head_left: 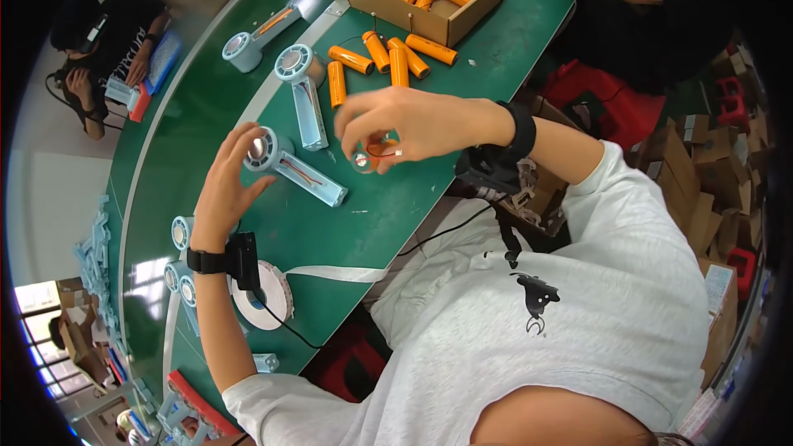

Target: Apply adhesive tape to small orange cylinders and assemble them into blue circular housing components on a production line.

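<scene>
My left hand (227,186) is open, thumb apart from the fingers. Its fingertips lie at the round head of a light-blue handheld fan housing (314,181); whether they press on it I cannot tell. Thin wires run inside the housing's open handle, which points right. Just to the right, my right hand (405,125), a little blurred, is closed round an orange battery cell (361,160). Only the cell's silvery end shows clearly, with a thin wire and a small white connector (398,153) beside it. Another fan housing (308,111) lies just beyond, its handle towards me.
Several loose orange cells (350,59) lie beyond my right hand, before a cardboard box (450,26) of more cells. A tape roll (277,297) sits by my left forearm, and a further fan housing (240,51) lies far left. Co-workers (107,58) sit across and at right.
</scene>
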`<state>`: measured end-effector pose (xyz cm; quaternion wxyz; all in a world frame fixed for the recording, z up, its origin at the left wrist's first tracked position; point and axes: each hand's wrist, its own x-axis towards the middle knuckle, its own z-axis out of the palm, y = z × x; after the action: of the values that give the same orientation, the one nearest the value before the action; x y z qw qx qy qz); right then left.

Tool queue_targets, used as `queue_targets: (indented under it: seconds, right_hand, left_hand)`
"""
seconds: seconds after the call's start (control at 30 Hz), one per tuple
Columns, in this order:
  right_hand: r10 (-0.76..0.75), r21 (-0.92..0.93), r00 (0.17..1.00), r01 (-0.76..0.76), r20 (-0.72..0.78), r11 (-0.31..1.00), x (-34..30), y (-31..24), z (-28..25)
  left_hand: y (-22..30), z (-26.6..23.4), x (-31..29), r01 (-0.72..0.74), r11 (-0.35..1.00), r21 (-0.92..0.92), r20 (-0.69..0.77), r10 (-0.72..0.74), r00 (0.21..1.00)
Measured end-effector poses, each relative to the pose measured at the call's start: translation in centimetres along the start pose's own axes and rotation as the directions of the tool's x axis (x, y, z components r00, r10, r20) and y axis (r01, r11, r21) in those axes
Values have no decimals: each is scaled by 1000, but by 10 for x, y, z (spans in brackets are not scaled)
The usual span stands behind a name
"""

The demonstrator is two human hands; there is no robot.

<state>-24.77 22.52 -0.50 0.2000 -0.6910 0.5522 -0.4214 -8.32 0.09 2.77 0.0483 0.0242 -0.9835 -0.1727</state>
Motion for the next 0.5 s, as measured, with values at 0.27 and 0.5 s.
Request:
queue_targets:
  seconds: [0.27,0.5]
  right_hand:
    - [-40,13,994,42,-102,999,36,-27,10]
    - [-42,-36,975,35,-218,999,55,1,22]
  left_hand:
    - [-17,27,-7,-305,913,270,-19,322,947]
    - [-10,40,-4,-193,964,180,-70,209,976]
